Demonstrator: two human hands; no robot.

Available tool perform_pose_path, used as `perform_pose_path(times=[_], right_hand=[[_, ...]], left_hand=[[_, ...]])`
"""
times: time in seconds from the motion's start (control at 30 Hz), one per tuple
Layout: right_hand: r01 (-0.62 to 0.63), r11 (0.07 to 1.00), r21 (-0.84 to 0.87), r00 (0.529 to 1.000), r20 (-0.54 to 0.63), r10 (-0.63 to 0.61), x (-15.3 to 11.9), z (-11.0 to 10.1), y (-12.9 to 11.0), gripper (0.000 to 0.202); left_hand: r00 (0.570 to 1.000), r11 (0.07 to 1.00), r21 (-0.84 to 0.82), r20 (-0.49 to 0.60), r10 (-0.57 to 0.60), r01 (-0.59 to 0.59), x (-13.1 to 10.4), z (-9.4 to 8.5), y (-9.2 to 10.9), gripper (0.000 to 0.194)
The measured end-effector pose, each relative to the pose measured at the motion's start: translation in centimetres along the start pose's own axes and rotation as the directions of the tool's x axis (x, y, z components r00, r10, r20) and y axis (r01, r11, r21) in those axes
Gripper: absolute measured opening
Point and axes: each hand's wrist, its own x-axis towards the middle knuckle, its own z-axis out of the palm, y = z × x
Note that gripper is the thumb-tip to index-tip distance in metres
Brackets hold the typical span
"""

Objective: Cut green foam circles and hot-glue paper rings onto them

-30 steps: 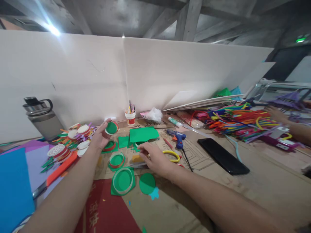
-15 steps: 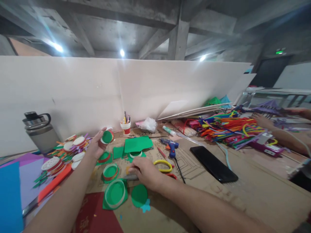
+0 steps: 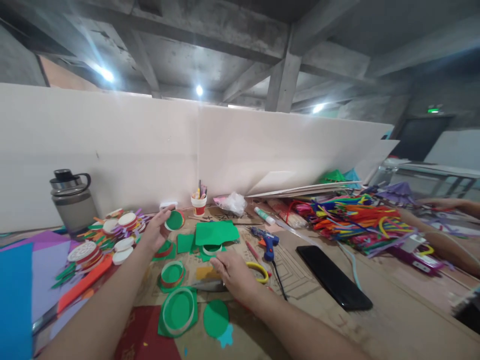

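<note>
My left hand (image 3: 156,231) holds a small round cup piece (image 3: 174,220) with a green inside and a red rim, raised over the cardboard. Low over the cardboard, my right hand (image 3: 234,272) has its fingers curled at the handle end of scissors with grey blades (image 3: 208,285); what its fingertips grip is hidden. Beside the blades lies an orange-yellow piece (image 3: 207,272). Green-lined rings (image 3: 172,274) and a larger white-rimmed ring (image 3: 178,311) rest on green paper. A green disc (image 3: 216,318) lies to their right, and green sheets (image 3: 216,233) sit behind.
A blue glue gun (image 3: 269,244), yellow scissor handle (image 3: 258,272) and black phone (image 3: 333,277) lie to the right. Colourful pipe cleaners (image 3: 360,220) are piled behind. A bottle (image 3: 73,202) stands left. Another person's arm (image 3: 438,240) reaches in at the far right.
The view has tilted up slightly, so things sit lower in it. My right hand has shifted a little right, showing more of the orange-yellow piece and grey blades. My left hand still holds the cup piece.
</note>
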Motion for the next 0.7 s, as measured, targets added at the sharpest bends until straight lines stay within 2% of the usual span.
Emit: perform_pose_path(times=[0.37, 0.7], right_hand=[[-0.005, 1.0, 0.012, 0.999, 0.048, 0.005, -0.31, 0.46, -0.54, 0.037], [0.011, 1.0, 0.024, 0.996, 0.083, -0.013, -0.45, 0.33, -0.96, 0.04]], left_hand=[[1.0, 1.0, -0.002, 0.006, 0.019, -0.019, 0.05, -0.65, 0.26, 0.031], [0.999, 0.999, -0.023, 0.024, 0.037, -0.036, -0.81, 0.34, 0.43, 0.03]])
